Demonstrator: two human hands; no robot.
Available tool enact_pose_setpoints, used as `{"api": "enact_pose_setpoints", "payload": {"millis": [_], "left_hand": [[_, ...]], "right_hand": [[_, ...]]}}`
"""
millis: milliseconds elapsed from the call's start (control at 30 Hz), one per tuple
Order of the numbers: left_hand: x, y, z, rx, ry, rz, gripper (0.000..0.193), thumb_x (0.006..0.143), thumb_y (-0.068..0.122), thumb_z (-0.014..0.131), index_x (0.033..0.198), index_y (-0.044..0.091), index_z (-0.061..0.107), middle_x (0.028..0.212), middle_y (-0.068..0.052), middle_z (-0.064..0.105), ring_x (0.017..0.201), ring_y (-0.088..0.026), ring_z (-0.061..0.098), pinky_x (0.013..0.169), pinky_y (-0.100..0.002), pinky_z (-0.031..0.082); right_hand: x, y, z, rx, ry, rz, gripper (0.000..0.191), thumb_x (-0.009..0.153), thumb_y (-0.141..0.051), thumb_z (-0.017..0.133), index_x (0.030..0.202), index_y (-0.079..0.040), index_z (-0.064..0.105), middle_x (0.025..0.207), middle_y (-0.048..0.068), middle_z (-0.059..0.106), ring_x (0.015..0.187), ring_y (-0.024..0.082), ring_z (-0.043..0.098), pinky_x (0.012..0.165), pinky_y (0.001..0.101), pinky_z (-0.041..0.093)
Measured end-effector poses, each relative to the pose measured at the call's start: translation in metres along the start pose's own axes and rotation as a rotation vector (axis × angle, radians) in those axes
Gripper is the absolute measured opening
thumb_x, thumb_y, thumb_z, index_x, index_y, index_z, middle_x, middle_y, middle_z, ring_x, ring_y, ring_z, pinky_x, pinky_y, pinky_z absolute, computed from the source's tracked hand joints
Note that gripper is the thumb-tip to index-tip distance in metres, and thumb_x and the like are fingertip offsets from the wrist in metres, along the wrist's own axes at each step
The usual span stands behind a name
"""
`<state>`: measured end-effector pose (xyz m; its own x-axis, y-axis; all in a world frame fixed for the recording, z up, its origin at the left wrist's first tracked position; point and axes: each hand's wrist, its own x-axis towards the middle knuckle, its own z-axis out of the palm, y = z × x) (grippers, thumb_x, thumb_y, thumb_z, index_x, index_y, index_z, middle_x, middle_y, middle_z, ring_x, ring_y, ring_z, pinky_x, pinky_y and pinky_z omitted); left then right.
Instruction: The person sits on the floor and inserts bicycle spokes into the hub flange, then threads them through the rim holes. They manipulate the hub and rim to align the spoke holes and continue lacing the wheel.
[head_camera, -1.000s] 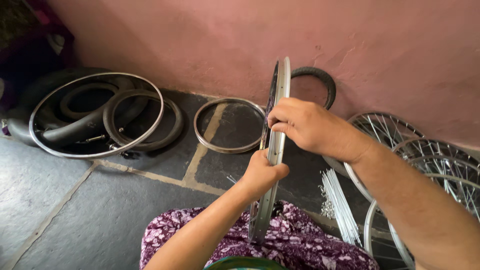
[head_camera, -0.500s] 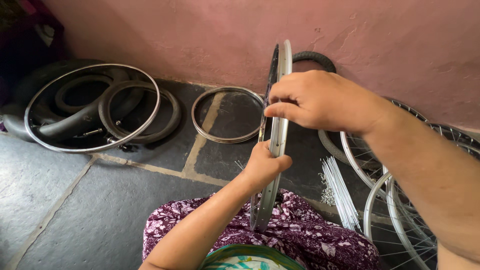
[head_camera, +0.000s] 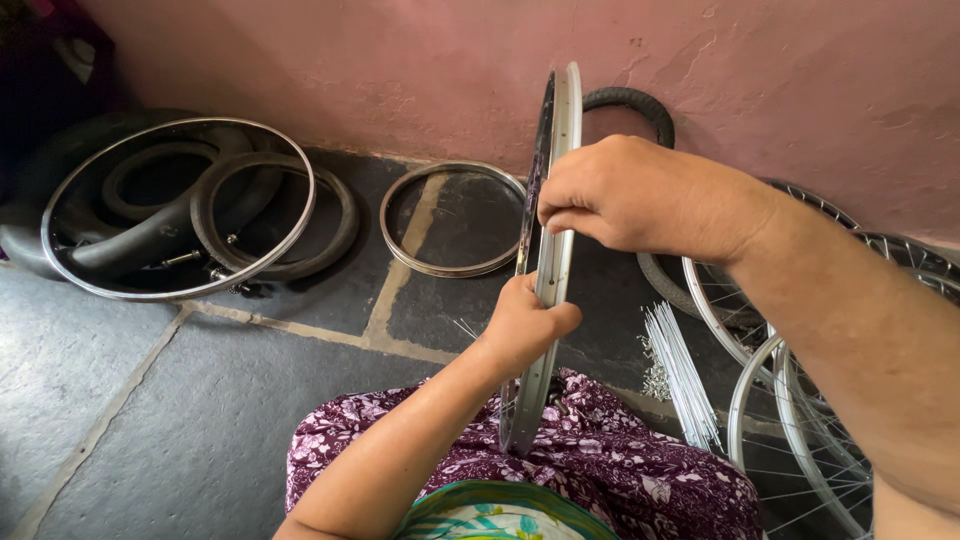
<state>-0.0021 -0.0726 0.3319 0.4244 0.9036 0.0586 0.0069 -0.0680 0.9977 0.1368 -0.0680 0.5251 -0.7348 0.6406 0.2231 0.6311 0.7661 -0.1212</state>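
A silver bicycle wheel rim (head_camera: 562, 130) stands upright, edge-on to me, its lower end resting on my lap in purple flowered cloth (head_camera: 600, 470). My left hand (head_camera: 525, 325) grips the rim's lower half from the left. My right hand (head_camera: 640, 195) closes its fingers around the rim higher up, from the right. A dark strip runs along the rim's left side.
On the dark stone floor lie a large bare rim (head_camera: 180, 205) over black tyres and tubes (head_camera: 130, 240) at left, and a smaller rim (head_camera: 452, 215) by the pink wall. A bundle of loose spokes (head_camera: 680, 370) and spoked wheels (head_camera: 800, 400) lie at right.
My right hand has slid slightly up along the rim and come closer to the camera. The view has shifted a little; the left hand keeps its grip.
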Motion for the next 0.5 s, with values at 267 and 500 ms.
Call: {"api": "enact_pose_setpoints", "payload": {"millis": [267,500], "left_hand": [[-0.001,0.001,0.0,0.004,0.006,-0.006,0.017,0.075,0.009,0.068,0.068,0.009,0.052,0.062,0.004,0.051,0.055,-0.007,0.047,0.05,-0.03,0.042],[0.0,0.0,-0.001,-0.008,0.006,-0.014,0.019,0.075,0.008,0.067,0.067,0.008,0.05,0.062,0.004,0.05,0.055,-0.007,0.046,0.049,-0.031,0.04]], "right_hand": [[0.001,-0.014,0.001,-0.232,-0.081,0.338,0.035,0.092,-0.046,0.063,0.086,-0.014,0.076,0.087,0.007,0.073,0.085,0.031,0.07,0.073,0.0455,0.054],[-0.002,-0.005,-0.001,0.023,0.0,0.034,0.023,0.086,-0.029,0.061,0.093,-0.013,0.075,0.087,0.008,0.073,0.083,0.031,0.071,0.07,0.0435,0.054]]}}
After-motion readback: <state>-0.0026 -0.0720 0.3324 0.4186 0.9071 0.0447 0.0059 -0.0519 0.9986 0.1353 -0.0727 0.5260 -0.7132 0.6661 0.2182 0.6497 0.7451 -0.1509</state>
